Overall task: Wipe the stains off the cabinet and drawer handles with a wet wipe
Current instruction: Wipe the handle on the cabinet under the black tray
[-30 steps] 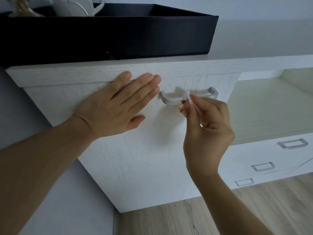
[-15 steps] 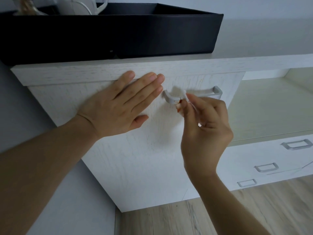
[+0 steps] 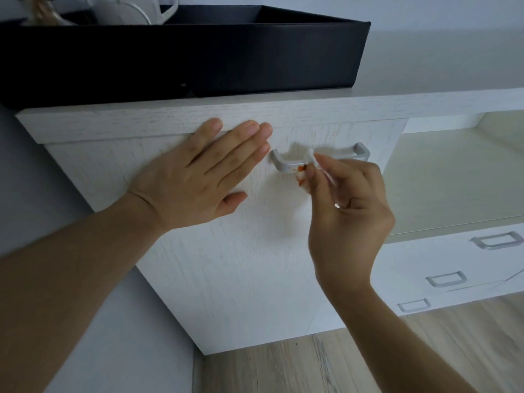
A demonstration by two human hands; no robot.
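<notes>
Up top, black tray [image 3: 198, 52] with white jug [image 3: 136, 9] inside.

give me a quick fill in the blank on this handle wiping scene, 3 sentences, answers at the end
1. The right hand pinches a wet wipe against the cabinet ____.
2. The left hand rests ____ on the cabinet door.
3. The stain on the handle is ____ in colour.

Missing words: handle; flat; orange
</notes>
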